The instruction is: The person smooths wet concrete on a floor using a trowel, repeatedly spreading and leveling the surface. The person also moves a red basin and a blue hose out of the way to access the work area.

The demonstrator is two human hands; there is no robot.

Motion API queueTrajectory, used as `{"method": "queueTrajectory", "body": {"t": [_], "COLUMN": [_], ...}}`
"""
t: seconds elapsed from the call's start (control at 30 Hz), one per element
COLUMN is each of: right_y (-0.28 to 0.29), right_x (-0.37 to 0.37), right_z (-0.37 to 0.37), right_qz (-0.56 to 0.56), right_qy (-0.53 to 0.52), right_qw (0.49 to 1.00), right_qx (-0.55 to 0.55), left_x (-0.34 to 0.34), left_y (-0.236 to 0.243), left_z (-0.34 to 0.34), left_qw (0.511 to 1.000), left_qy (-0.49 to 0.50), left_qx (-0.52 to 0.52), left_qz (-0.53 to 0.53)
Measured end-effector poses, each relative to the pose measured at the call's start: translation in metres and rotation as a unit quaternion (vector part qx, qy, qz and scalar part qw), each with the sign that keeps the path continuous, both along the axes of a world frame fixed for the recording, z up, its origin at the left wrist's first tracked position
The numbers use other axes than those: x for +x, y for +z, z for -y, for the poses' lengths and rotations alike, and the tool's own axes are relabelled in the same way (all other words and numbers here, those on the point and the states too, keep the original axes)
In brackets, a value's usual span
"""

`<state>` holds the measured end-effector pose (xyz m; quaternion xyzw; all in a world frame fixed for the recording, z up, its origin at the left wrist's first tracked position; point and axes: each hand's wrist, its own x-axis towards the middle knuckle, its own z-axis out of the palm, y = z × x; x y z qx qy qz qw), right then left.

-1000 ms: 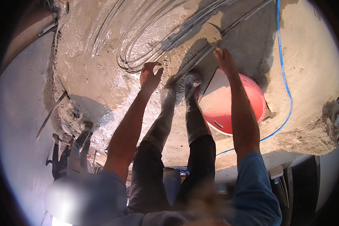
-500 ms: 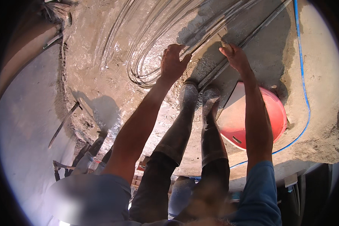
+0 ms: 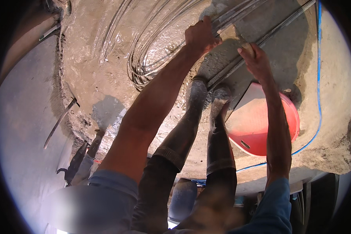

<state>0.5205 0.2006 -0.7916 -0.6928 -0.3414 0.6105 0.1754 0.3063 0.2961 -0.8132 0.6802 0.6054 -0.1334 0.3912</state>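
1. Rods (image 3: pixel 238 16), long and grey, at left hand (image 3: pixel 201 36): partly beneath it, with a stretch showing just right of the gap between fingers and thumb. Fingers bent, back of hand toward camera; cannot tell whether closed on rods.
2. Tan handle (image 3: pixel 248 49) inside right hand (image 3: pixel 258 61): fingers wrapped round it, thumb on its left side. In view, below the rods and over the line of two straight bars (image 3: pixel 277 30).
3. Long axis of rods: diagonal, lower left to upper right across wet floor (image 3: pixel 93 74). Left of left forearm, a wide bend, then strands back up to top edge.
4. Axis of handle: tilted, upper end toward upper left, roughly toward left hand. Far end thin and unclear; cannot tell its shape.
5. Bars: from beside boots (image 3: pixel 197 93) to upper right, near parallel to the rods' stretch there.
6. Red tub (image 3: pixel 247 123): right of boots, partly hidden behind right forearm. Slot through wall at lower left; inside, pale pink in sun, deeper red in shade.
7. Blue barrel (image 3: pixel 182 201): low in view, between the legs. Contents: cannot tell.
8. Blue hose (image 3: pixel 319 78): curving round right side of tub, well apart from both hands.
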Motion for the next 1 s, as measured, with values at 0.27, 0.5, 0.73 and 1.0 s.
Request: {"method": "queueTrajectory", "body": {"t": [0.27, 0.5, 0.73, 1.0], "right_y": [-0.012, -0.030, -0.032, 0.032], "right_x": [0.014, 0.102, -0.036, -0.177], "right_z": [0.031, -0.021, 0.052, 0.121], "right_qz": [0.140, 0.256, 0.252, 0.145], "right_qy": [0.040, 0.036, 0.113, 0.302], "right_qw": [0.984, 0.957, 0.955, 0.941], "right_qx": [0.106, 0.128, 0.111, 0.057], "left_x": [-0.016, -0.063, -0.072, -0.064], "left_y": [0.038, 0.095, 0.087, 0.144], "left_z": [-0.038, -0.118, -0.129, -0.135], "left_qw": [0.995, 0.989, 0.996, 0.994], "left_qy": [-0.061, -0.067, -0.087, -0.050], "left_qx": [-0.077, -0.106, -0.029, -0.094], "left_qz": [0.017, 0.072, -0.010, -0.006]}}
